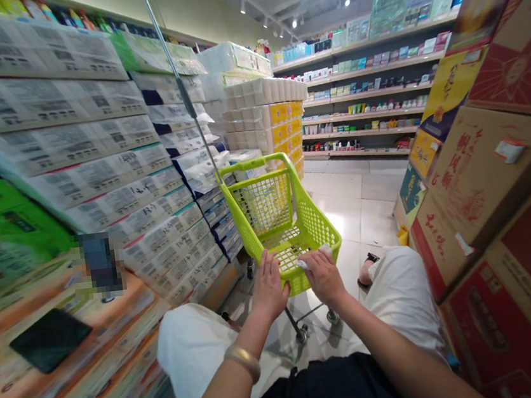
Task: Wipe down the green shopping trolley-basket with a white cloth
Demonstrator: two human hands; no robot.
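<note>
To the left of the fingers rises a wall of stacked paper-goods packs (100,179), with a dark flat object (50,338) lying on the orange cartons (74,368) lower down. The left hand (268,285) rests on the near rim of the green plastic cart (280,223), fingers spread and laid flat over the edge, not curled under it; a gold bangle (242,359) sits at that wrist. The cart stands directly ahead of both sets of fingers, low on the tiled floor (357,207), its castors just beneath them.

The cart looks light, a stiff mesh shell that should roll easily and may tip if pressed from one side. Its near rim and the raised loop handle beyond the fingers seem the firmest places to hold.

The right hand (322,275) presses a small white cloth or wipe (308,259) against the same rim, fingers bent down over it. Both forearms reach forward from a seated or crouched pose, knees in pale trousers on either side. Right of the fingers stand red and brown cardboard boxes (497,211), and shelves (363,95) run far beyond.
</note>
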